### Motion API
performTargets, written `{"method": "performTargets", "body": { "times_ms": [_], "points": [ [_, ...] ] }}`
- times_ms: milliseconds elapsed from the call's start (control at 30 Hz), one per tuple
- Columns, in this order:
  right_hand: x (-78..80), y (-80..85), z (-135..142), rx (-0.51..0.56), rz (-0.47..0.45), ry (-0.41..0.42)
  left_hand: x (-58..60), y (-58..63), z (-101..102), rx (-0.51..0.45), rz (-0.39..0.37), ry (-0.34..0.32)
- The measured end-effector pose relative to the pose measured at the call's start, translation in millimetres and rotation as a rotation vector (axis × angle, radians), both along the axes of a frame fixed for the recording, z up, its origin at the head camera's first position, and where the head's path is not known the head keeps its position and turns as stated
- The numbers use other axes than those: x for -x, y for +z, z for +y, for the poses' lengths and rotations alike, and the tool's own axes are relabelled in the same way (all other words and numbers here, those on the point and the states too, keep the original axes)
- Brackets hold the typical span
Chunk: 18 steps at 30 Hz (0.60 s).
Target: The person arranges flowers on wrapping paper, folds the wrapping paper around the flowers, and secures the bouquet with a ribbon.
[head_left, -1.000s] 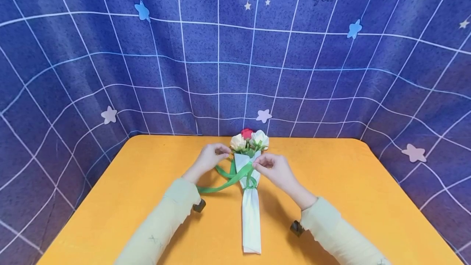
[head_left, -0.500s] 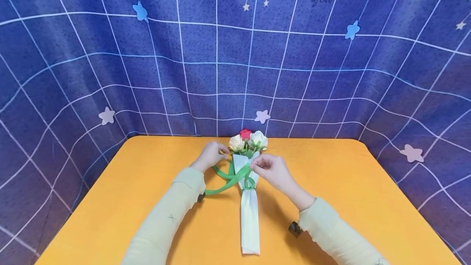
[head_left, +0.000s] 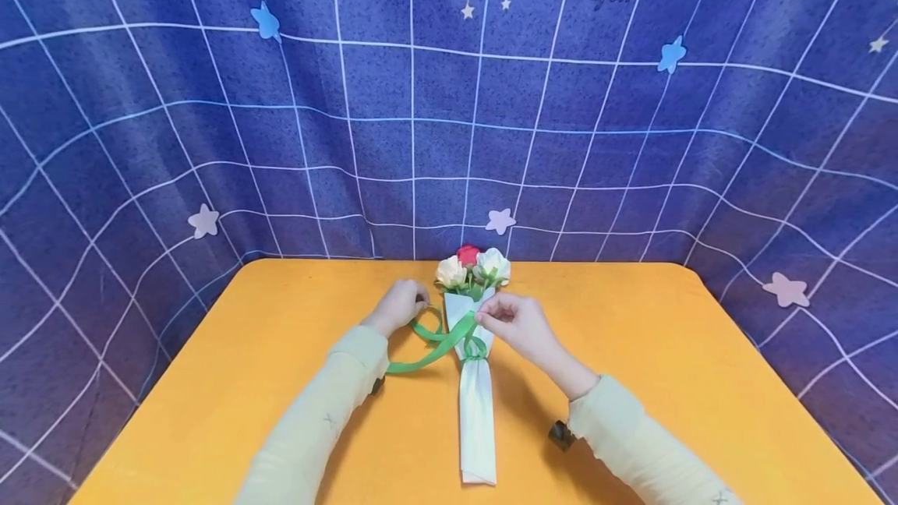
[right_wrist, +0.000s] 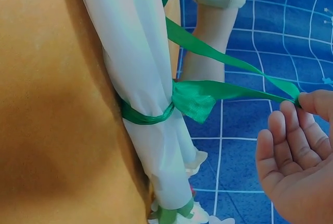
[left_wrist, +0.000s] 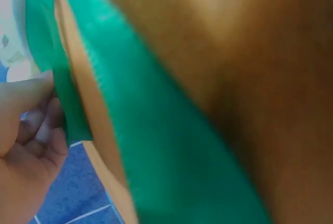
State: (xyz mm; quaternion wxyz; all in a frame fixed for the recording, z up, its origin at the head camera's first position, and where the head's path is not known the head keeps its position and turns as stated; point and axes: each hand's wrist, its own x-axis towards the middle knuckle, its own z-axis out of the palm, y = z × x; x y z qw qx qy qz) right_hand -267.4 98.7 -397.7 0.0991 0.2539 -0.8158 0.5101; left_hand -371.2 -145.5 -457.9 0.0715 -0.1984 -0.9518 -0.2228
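A bouquet in white wrapping paper [head_left: 478,419] lies on the table, its blooms toward the back: two whitish roses [head_left: 493,266] and a red rose [head_left: 468,255]. Green ribbon [right_wrist: 148,115] circles the wrap at its waist. My right hand [head_left: 515,322], just above the wrap, pinches a folded stretch of ribbon [right_wrist: 223,89] between thumb and forefinger; its other fingers are loosely curled. Left of the flowers, my left hand [head_left: 400,305] pinches the ribbon near an end, with the thumb [left_wrist: 31,89] against it. Between the hands the ribbon [head_left: 435,349] hangs in loops.
The table has an orange top [head_left: 210,411]. A blue curtain [head_left: 449,139] with white grid lines and stars hangs behind and at both sides. Dark cameras [head_left: 561,435] sit under the sleeve cuffs.
My left hand has moved slightly toward me and away from the flowers in the last half second, and the ribbon by it now forms a rounder loop. My right hand stays nearly still.
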Motion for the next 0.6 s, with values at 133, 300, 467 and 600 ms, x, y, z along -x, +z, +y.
{"method": "performTargets", "body": {
  "times_ms": [133, 300, 467, 600],
  "points": [
    [0.2, 1.2, -0.6, -0.011, -0.001, -0.001, -4.0, 8.3, -4.4, -0.093, 0.034, 0.037],
    [-7.9, 11.7, -2.7, -0.036, -0.001, -0.022, -11.4, 26.0, -11.3, -0.182, 0.085, 0.073],
    [-22.4, 31.0, -3.9, -0.048, -0.007, -0.019, -21.0, 49.6, -18.4, -0.254, 0.158, 0.102],
    [-23.0, 33.3, -3.0, -0.047, 0.002, -0.014, -36.4, 71.6, -21.1, -0.299, 0.192, 0.099]
  ]
}}
